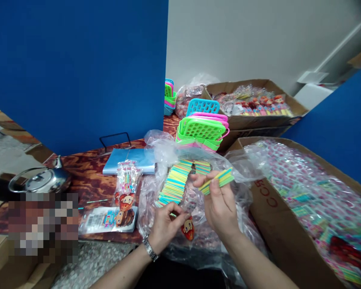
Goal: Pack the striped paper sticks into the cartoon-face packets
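My right hand is closed around a small bundle of thin sticks in yellow, green and blue, raised over a clear plastic bag. Below and left of it, my left hand, with a metal watch at the wrist, has thumb and fingers pinched together. A bit of green shows between them, too small to name. Just beyond those fingers, many more coloured sticks lie stacked in rows in the opened bag. A cartoon-face piece with red hair lies beside my left fingertips.
Stacked plastic baskets stand behind the bag. An open carton of packed goods is at right, another carton behind it. Leftward lie blue plastic sheets, cartoon-printed packets and a metal kettle. Blue panels rise behind.
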### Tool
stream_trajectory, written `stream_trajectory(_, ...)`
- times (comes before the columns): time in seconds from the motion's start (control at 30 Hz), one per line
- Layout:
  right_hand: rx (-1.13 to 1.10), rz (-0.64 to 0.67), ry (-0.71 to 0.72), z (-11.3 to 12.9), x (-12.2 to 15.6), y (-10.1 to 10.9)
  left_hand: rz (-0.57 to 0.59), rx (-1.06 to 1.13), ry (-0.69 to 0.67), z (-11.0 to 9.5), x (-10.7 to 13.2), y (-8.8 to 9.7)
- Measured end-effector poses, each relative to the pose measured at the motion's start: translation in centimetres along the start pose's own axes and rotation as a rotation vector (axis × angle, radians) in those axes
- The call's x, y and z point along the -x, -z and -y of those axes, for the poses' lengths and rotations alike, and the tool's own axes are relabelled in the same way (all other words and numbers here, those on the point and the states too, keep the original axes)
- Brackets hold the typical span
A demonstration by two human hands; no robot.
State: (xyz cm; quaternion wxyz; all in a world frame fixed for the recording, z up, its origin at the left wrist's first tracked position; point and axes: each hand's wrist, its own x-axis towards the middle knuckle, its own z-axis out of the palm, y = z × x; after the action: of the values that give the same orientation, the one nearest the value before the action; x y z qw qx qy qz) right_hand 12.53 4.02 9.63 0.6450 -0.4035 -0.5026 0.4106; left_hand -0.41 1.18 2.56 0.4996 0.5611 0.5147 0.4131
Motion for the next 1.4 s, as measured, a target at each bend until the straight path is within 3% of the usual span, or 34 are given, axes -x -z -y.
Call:
stream_trajectory(0.23, 0.141, 0.054, 0.020, -1.1, 0.9, -1.0, -0.044, -0.069, -0.043, 0.3, 0.0, -0.1)
stream_trajectory(0.37, 0.347, 0.209, 0.038, -1.2, 1.3, -0.1, -0.051, -0.064, -0.075, 0.3, -0.2, 0.2)
stream_trajectory(0.47, 0.554, 0.349, 0.132, -0.8, 1.1, 1.4, -0.035, -0.095, -0.169, 0.1, -0.4, 0.9)
stream_trajectory(0.67, 0.701, 0.392, 0.317, 0.6, -0.4, 3.8, -0.015, -0.176, -0.309, 0.0, -0.5, 2.0)
stream_trajectory(0.87, 0.873, 0.564, 0.525, 1.1, -0.7, 3.2, -0.016, -0.254, -0.406, 0.2, -0.4, 2.2)
stream_trajectory(1.0, 0.897, 0.617, 0.529, 0.8, -0.6, 2.8, -0.013, -0.274, -0.384, -0.5, 0.0, 2.6)
stream_trajectory(1.1, 0.894, 0.564, 0.502, 0.8, -0.9, 3.5, -0.048, -0.249, -0.247, -0.8, 0.3, 4.6)
stream_trajectory(1.2, 0.922, 0.482, 0.483, 0.3, -1.1, 4.9, -0.210, -0.351, -0.177, -0.3, 0.0, 8.7)
stream_trajectory(1.3, 0.957, 0.448, 0.458, -0.7, -1.0, 6.3, -0.335, -0.610, -0.183, 1.4, -1.3, 13.5)
stream_trajectory(1.4, 1.011, 0.420, 0.413, -1.8, -0.9, 7.7, -0.372, -0.825, -0.160, 3.9, -3.2, 16.9)
